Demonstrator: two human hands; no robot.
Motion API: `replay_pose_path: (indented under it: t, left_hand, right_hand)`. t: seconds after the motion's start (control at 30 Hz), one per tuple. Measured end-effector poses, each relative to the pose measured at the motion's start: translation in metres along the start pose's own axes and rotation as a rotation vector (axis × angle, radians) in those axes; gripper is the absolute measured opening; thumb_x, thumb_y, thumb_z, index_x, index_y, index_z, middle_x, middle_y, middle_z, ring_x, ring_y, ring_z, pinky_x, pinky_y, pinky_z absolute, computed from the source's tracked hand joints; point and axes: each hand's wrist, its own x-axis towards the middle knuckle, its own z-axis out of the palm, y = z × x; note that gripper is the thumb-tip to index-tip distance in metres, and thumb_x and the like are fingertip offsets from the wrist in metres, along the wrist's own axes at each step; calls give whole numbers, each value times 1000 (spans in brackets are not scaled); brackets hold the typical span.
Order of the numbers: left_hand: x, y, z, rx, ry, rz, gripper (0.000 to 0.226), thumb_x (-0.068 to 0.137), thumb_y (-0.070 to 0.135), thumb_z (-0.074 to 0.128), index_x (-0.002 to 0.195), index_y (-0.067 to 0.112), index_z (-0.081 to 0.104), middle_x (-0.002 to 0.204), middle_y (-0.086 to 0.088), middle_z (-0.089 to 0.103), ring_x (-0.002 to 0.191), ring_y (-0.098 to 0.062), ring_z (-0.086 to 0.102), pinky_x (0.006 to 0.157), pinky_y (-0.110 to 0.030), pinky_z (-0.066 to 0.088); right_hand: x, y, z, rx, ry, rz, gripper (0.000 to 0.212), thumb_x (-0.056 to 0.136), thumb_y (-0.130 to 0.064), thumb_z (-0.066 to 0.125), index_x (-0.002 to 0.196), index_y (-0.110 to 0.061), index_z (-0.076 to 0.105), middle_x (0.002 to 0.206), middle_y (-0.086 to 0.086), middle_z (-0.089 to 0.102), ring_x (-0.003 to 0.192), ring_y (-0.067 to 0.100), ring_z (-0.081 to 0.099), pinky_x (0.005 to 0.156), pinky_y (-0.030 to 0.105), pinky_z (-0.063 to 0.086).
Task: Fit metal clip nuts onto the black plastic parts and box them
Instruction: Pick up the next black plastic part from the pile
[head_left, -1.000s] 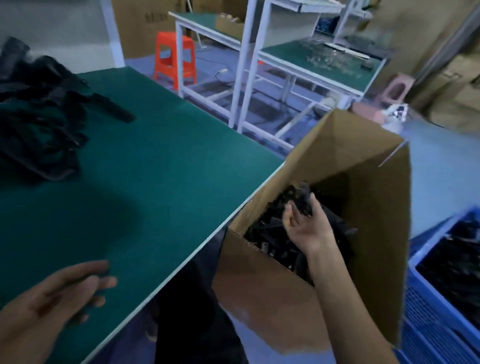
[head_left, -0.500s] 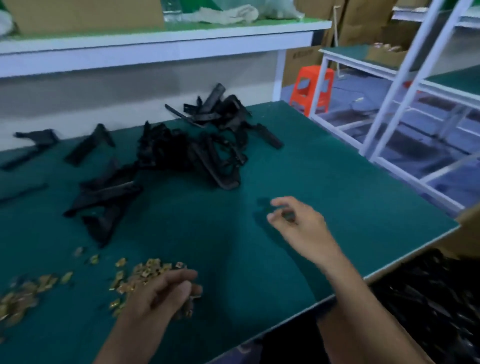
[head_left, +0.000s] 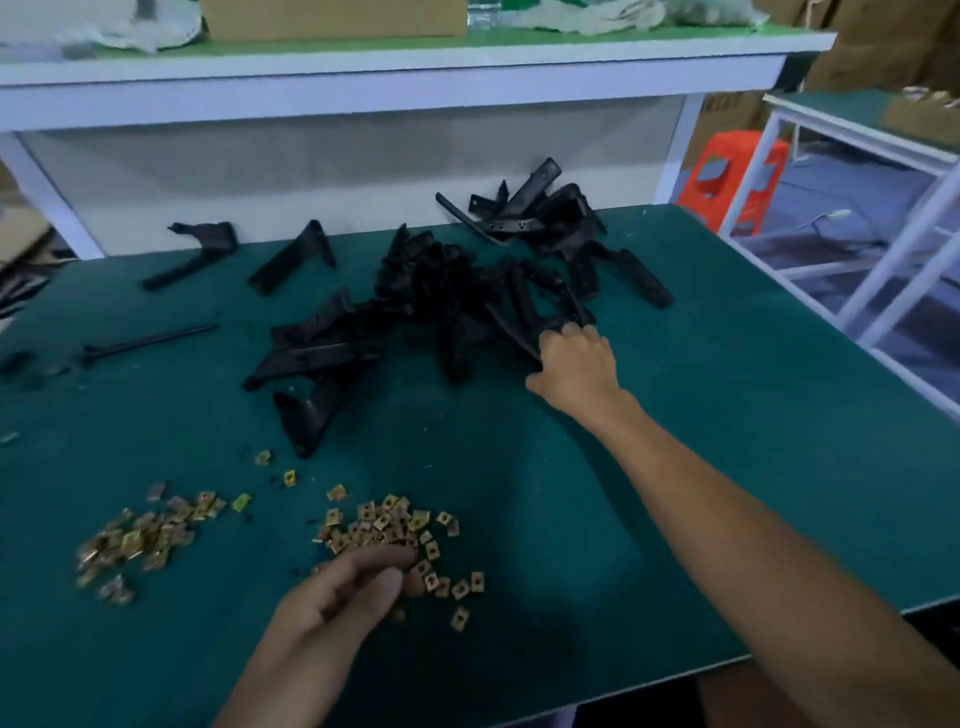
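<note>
Scattered brass-coloured square metal clip nuts (head_left: 384, 525) lay at 7 o'clock on the green table (head_left: 727, 415), the left hand (head_left: 343, 597) pinching among them. At 12 o'clock, unfitted black angled plastic parts (head_left: 457, 301) remained heaped; the right hand (head_left: 576, 364) had closed on one at the heap's 4 o'clock edge.

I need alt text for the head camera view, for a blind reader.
A right hand grips a black plastic part from a pile on a green table, while the left hand reaches into scattered metal clip nuts.
</note>
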Motion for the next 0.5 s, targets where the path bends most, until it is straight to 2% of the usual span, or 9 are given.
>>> replay_pose_path:
  t: [0.07,0.17,0.23,0.37,0.43,0.5]
  left_hand:
    - [0,-3,1,23,16,18,18,95,16,60,103,19,76,98,-4,78,80,-14,72,71,-27,50]
    - [3,-5,12,85,-3,41,19,99,15,58,103,23,75,97,-1,78,81,-16,70,70,-29,49]
    - [2,-3,24,132,-49,66,22,100,19,57,101,31,75,99,2,77,84,-13,71,73,-28,50]
    - [-2,1,39,174,-118,145,29,100,22,56,97,46,72,101,4,77,86,-11,71,75,-27,50]
    - [-5,0,40,164,-118,150,26,100,23,57,98,42,74,101,4,77,87,-11,71,74,-25,50]
    - [-8,-2,38,141,-100,144,20,100,20,57,101,32,74,100,3,77,85,-10,71,71,-22,50]
  right_hand:
    - [-16,16,-3,8,-63,-30,34,89,-34,68,116,-17,60,112,9,63,107,32,55,88,41,41]
    - [-39,37,-5,154,-226,-47,42,92,-34,64,130,-25,49,92,-5,59,94,26,57,75,37,40]
    - [-45,45,-6,211,-191,-84,45,94,-32,62,136,-28,46,85,-10,51,89,22,53,72,36,40]
    - [-44,37,-5,266,-236,-156,49,97,-37,60,143,-35,46,84,-14,51,92,21,56,74,36,41]
    - [-43,27,-1,255,-281,-163,53,99,-41,57,149,-37,39,94,-9,57,101,25,59,80,39,45]
    - [-43,17,4,232,-272,-157,51,102,-40,54,151,-36,38,114,1,64,111,31,59,85,43,47]
